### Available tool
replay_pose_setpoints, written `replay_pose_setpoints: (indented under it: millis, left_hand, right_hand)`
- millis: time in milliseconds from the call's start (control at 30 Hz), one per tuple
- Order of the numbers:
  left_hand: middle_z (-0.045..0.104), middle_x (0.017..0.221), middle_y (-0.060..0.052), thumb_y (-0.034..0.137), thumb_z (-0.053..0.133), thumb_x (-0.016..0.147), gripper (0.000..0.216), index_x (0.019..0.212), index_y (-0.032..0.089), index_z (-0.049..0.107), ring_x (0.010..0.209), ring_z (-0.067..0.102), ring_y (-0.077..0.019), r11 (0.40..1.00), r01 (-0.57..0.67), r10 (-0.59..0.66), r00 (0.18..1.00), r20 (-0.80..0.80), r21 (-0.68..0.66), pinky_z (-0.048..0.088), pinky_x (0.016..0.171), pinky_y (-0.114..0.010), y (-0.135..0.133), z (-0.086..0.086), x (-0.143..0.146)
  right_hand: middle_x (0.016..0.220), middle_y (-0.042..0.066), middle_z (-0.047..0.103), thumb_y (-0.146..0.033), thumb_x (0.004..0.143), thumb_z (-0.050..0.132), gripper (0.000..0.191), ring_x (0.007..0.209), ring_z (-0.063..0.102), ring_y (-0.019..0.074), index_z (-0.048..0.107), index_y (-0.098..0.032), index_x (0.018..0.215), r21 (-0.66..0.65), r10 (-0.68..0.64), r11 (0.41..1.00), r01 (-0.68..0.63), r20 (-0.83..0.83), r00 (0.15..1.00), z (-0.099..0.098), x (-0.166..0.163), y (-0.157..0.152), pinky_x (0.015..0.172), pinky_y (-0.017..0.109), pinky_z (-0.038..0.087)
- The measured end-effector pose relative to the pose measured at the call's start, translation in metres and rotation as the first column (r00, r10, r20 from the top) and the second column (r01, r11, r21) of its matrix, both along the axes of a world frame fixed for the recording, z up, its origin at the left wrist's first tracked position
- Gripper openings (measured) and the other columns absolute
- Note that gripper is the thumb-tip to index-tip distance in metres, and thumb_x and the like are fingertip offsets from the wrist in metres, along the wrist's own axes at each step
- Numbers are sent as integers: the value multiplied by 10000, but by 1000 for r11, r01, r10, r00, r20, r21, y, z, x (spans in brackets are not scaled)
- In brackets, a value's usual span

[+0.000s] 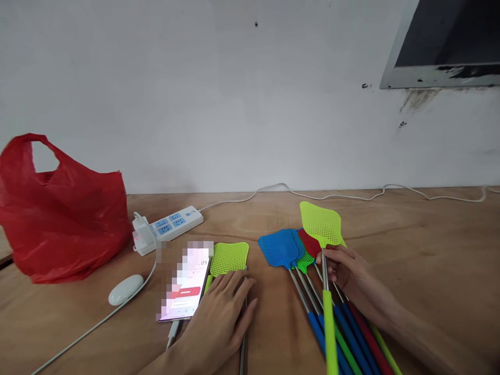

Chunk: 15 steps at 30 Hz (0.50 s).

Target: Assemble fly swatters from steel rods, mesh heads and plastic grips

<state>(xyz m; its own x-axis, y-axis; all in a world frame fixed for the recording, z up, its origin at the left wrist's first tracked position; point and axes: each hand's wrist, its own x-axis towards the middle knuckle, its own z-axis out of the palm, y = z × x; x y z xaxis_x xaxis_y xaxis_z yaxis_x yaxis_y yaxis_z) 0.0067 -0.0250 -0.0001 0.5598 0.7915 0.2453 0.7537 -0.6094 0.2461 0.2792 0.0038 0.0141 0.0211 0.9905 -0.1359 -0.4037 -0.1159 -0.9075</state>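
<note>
My left hand (224, 310) lies flat, fingers stretched out, on the metal shaft of a yellow-green fly swatter (230, 257) resting on the wooden table (410, 245). My right hand (346, 268) pinches the metal shaft of another yellow-green fly swatter (321, 224), whose head is raised a little above a fanned pile of swatters. That pile holds a blue swatter (278, 249), a red one (309, 242) and a green one (305, 260), with several coloured handles (351, 338) running toward me.
A lit phone (187, 286) lies just left of my left hand, cable attached. A white power strip (167, 226), a white oval device (125, 289) on a cord and a red plastic bag (58, 219) sit at left. A white cable (332, 195) runs along the wall.
</note>
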Motion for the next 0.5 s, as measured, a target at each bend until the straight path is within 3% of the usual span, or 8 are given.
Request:
replay_pose_setpoints:
  millis: [200, 400, 500]
  left_hand:
    - [621, 1130, -75, 220, 412, 1013, 169, 1092, 224, 561, 1042, 580, -253, 991, 95, -77, 981, 181, -91, 462, 918, -428, -3, 6, 1]
    - [642, 997, -32, 214, 435, 999, 152, 989, 232, 585, 942, 581, -217, 956, 236, -168, 928, 333, -173, 436, 884, -387, -11, 15, 6]
    - [636, 942, -27, 252, 494, 976, 79, 967, 224, 568, 888, 572, -215, 957, 234, -161, 921, 355, -171, 439, 852, -384, -13, 13, 9]
  right_hand:
    - [764, 17, 707, -302, 693, 871, 195, 642, 610, 88, 772, -173, 801, -30, 123, 992, -127, -99, 987, -2, -1, -3, 562, 149, 527]
    - [829, 9, 742, -324, 711, 869, 197, 725, 666, 82, 786, -202, 842, -22, 181, 982, -187, -169, 969, -5, -7, -9, 681, 142, 562]
    - [874, 21, 759, -345, 706, 871, 221, 763, 680, 89, 786, -209, 859, -28, 215, 974, -224, -185, 959, -4, -10, -12, 715, 150, 562]
